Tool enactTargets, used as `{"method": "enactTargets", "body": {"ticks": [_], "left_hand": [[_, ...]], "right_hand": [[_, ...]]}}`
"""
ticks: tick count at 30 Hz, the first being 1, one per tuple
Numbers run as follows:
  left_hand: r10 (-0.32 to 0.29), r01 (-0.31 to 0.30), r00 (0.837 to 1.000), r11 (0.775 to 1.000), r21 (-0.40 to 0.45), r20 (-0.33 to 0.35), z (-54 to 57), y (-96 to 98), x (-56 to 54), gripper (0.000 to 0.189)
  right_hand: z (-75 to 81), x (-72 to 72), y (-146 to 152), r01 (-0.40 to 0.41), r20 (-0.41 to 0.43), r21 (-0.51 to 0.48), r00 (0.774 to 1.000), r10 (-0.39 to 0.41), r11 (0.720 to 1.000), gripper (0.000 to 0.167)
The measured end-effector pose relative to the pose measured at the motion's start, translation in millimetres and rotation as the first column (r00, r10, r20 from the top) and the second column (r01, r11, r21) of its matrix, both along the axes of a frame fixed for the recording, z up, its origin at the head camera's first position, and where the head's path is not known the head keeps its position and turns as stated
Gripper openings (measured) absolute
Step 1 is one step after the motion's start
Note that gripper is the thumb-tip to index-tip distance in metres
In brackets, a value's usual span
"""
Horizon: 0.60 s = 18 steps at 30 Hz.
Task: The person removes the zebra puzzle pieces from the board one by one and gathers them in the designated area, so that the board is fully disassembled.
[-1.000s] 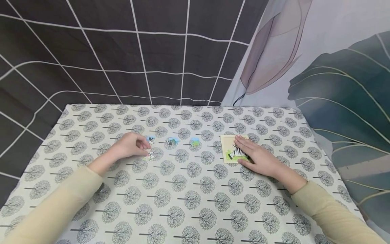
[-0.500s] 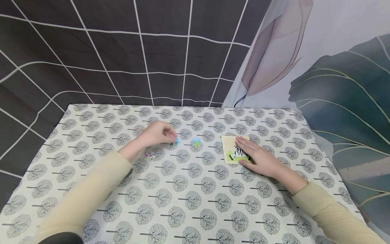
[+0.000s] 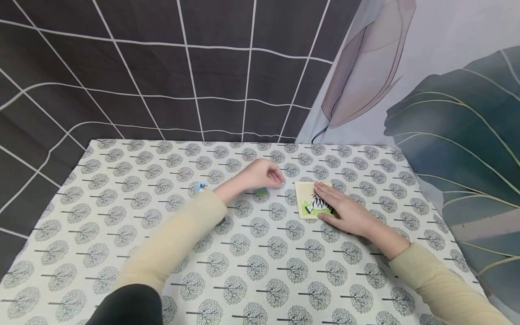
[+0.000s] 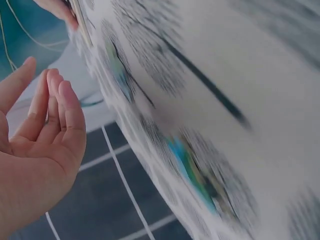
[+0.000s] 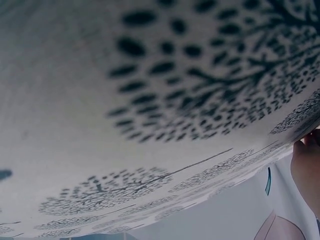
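Note:
My left hand [image 3: 264, 174] hovers over the cloth in the head view, just beyond a small green-and-blue puzzle piece [image 3: 261, 192]. Its fingers are loosely bent with nothing between them, as the left wrist view shows the same hand [image 4: 45, 145]. Another blue piece with black-and-white print [image 3: 201, 185] lies to its left, partly behind the forearm. My right hand [image 3: 345, 210] rests with extended fingers on a square puzzle board [image 3: 302, 189]. Zebra stripes and green grass show on the board; the hand covers its right part. A blurred piece [image 4: 192, 172] lies on the cloth in the left wrist view.
A white tablecloth [image 3: 243, 266] with tree prints covers the table. Behind it hangs a dark curtain [image 3: 142, 67] with white grid lines. A leaf-patterned drape [image 3: 455, 117] is on the right. Part of a hand [image 5: 307, 170] shows at the right wrist view's edge.
My left hand has moved right across the table, from the leftmost pieces past the middle piece to the green-and-blue one. The right hand stays in place on the puzzle board.

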State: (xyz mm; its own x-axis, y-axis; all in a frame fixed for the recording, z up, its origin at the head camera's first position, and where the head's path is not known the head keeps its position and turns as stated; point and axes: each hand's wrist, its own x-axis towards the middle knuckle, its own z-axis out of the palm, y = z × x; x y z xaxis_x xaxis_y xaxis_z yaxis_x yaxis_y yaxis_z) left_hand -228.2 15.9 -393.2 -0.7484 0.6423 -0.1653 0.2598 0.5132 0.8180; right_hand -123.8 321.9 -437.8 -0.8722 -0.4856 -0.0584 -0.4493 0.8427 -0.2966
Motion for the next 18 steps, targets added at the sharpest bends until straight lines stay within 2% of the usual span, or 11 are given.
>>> {"method": "enactTargets", "body": {"ticks": [5,12,18], "left_hand": [[-0.032,0.032,0.999,0.999,0.007,0.017,-5.9,25.9,-1.5,0.02],[-0.074,0.074,0.997,0.997,0.0,-0.028,-14.3,51.3,-1.8,0.018],[-0.096,0.097,0.994,0.995,0.007,-0.057,-15.3,68.9,1.3,0.015]], "right_hand": [[-0.5,-0.8,1,-0.007,-0.009,0.002,1.0,0.007,1.0,0.078],[0.2,-1.4,2,-0.014,-0.025,0.009,1.0,0.014,1.0,0.077],[0.8,1.2,9,0.003,-0.053,0.002,0.999,-0.003,1.0,0.075]]}}
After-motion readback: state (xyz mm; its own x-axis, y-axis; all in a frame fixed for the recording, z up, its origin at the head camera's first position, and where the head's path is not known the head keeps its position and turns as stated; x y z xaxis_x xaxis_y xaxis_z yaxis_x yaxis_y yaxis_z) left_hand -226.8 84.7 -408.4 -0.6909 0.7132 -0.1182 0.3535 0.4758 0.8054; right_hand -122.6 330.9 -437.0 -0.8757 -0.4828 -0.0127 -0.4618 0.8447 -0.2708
